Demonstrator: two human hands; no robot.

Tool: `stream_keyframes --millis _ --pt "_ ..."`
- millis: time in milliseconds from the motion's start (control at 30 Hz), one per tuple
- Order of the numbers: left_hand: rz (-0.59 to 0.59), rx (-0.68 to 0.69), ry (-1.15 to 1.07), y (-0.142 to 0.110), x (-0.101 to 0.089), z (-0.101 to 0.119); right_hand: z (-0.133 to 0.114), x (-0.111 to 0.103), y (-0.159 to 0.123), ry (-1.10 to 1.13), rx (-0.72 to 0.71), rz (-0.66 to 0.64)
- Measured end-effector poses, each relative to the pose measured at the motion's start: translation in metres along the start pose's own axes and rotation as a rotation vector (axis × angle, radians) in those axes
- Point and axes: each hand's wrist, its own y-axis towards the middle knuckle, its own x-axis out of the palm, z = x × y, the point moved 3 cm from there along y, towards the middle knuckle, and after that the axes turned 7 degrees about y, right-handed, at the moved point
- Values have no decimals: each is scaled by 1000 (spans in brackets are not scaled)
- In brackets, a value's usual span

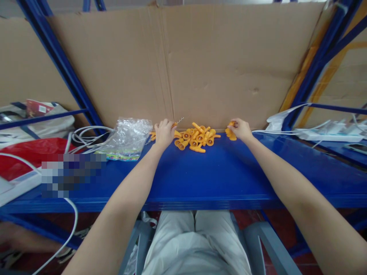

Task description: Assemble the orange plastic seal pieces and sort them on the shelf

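Left hand (164,132) pinches an orange plastic handle (174,125) with metal spiral (180,120), right hand (241,129) an orange plastic piece (231,134), flanking an orange plastic heap (197,136) far on the blue tabletop (200,177), code-labelled red packet (33,108) at left.

Left hand (163,133) and right hand (241,130): bare. Left forearm (126,187) and right forearm (289,179): likewise bare, smooth in outline, each tapering toward the hand. Trousers (176,225): pale grey, loose-looking cloth, wrinkled across the lap, dark gap down the middle. Cloth at waist (197,261): slightly darker grey, soft folds; blurred, cannot tell whether top or trousers.
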Motion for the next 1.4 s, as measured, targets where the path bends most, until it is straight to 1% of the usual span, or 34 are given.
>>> stream_keyframes --millis 67,200,333,467,633,800,900,967,1133,1300,1400 --pt "-11 -31 10 0 -1 -3 -2 -1 2 -54 24 -33" --pt "-55 -86 24 0 -1 -7 -17 3 9 -254 56 -165" --pt "-78 -126 43 -1 3 -11 -29 11 15 -448 37 -275" --pt "-103 -164 57 -2 4 -16 -30 16 20 -524 44 -340" --pt "-135 -210 65 -4 5 -22 -25 16 22 -528 64 -351" --pt "-151 -231 71 -6 9 -26 -27 16 27 -504 31 -315" --pt "-170 -235 63 -7 11 -28 -27 22 32 -509 21 -301" --pt "-181 -241 47 -8 13 -30 -25 29 35 -525 9 -313" --pt "-172 -255 8 -8 17 -35 -22 45 33 -585 -20 -333" --pt "-156 -249 -6 -8 23 -39 -24 46 28 -620 19 -345" --pt "-153 -250 -19 -8 26 -41 -26 45 25 -641 10 -350"
